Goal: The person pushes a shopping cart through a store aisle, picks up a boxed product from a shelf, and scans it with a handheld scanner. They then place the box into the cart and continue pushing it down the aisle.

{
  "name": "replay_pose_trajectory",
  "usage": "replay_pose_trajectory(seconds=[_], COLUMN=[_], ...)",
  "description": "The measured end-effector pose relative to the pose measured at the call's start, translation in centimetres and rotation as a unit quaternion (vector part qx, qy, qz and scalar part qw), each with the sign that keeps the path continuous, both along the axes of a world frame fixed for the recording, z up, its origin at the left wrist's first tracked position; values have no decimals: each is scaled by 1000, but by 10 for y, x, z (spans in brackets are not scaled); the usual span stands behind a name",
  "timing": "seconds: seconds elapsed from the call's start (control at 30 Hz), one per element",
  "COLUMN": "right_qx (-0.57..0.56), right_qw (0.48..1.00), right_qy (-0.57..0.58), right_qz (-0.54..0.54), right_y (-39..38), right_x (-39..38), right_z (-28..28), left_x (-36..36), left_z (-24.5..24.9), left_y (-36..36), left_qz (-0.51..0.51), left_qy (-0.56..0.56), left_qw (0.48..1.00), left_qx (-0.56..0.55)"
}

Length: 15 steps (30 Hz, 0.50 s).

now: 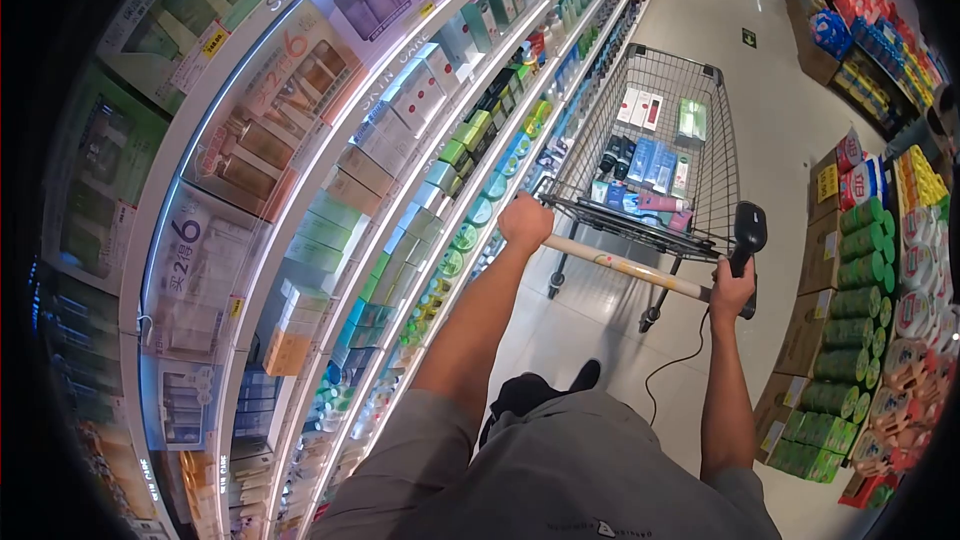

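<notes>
My left hand (525, 223) is closed around the left end of the shopping cart's pale, printed handle (625, 264). At the handle's right end, my right hand (733, 285) is wrapped round the grip of a black handheld barcode scanner (751, 227), its head pointing up. A thin black cord (650, 380) hangs down from near that hand. Ahead of me stands the wire shopping cart (735, 130). Inside it lie blue boxes (652, 162), a pale green box (692, 119), white boxes (640, 108), dark bottles (617, 155) and a pink tube (660, 202).
Lit skin care shelves (365, 105) packed with boxes and bottles run close along my left. To the right are stacked cartons (808, 315) with green-wrapped packs (850, 330) and a farther display (850, 35). A tiled aisle floor (760, 90) stretches ahead.
</notes>
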State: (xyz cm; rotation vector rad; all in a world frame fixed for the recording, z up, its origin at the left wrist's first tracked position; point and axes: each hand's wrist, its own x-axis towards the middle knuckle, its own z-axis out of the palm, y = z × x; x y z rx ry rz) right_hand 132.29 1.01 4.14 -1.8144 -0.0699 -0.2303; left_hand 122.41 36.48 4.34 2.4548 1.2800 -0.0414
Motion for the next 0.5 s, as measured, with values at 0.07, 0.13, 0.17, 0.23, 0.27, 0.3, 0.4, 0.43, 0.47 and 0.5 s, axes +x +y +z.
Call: replay_pose_trajectory(seconds=[0.07,0.13,0.17,0.23,0.27,0.3,0.4,0.43,0.47,0.5], right_qx=[-2,-8,-5,1,-2,-4,-10,-12,-11,-11], right_qw=[1000,1000,1000,1000,1000,1000,1000,1000,1000,1000], right_qy=[0,7,7,8,4,1,0,1,1,1], right_qz=[-1,1,0,-5,-4,-4,-6,-8,-7,-6], right_y=[2,4,5,8,8,8,13,15,17,18], right_x=[7,17,22,30,35,40,55,60,65,71], right_z=[0,-2,-2,-2,-4,-7,-6,-5,-6,-6], left_x=[9,16,20,28,33,38,53,58,62,68], left_z=[3,6,8,11,11,9,5,3,2,0], left_y=[2,3,3,4,4,6,12,14,16,18], left_qz=[3,3,3,1,-1,-2,-2,-2,-2,-3], left_qy=[-1,-3,-3,-4,-4,-3,-3,-6,-8,-9], left_qw=[1000,1000,1000,1000,1000,1000,1000,1000,1000,1000], left_qx=[-3,-5,-5,-7,-9,-8,-4,-3,-1,2])
